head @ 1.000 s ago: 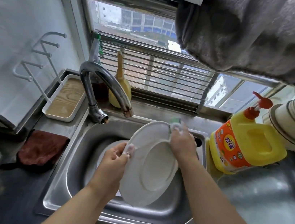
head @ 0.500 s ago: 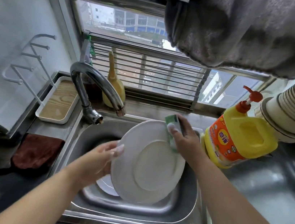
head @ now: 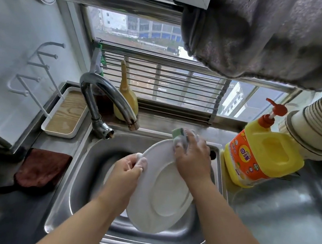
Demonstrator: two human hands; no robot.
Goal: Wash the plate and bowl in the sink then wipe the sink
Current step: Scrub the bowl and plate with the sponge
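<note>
A white plate (head: 163,194) is held tilted over the steel sink (head: 86,173), underside toward me. My left hand (head: 126,170) pinches the plate's left rim, with foam on the fingertips. My right hand (head: 190,157) grips a green sponge (head: 178,134) and presses it on the plate's top rim. A white dish, perhaps the bowl, (head: 108,173) lies in the basin, mostly hidden behind my left hand and the plate.
The curved tap (head: 108,95) arches over the sink's back left. A yellow detergent jug (head: 259,154) stands at the right rim. A brown cloth (head: 41,169) lies on the left counter, a wood-lined tray (head: 66,112) behind it. A grey towel (head: 271,34) hangs overhead.
The plate has tipped more upright and turned edge-on to the left. My left hand has shifted its pinch up along the left rim. My right hand has moved the sponge along the top rim.
</note>
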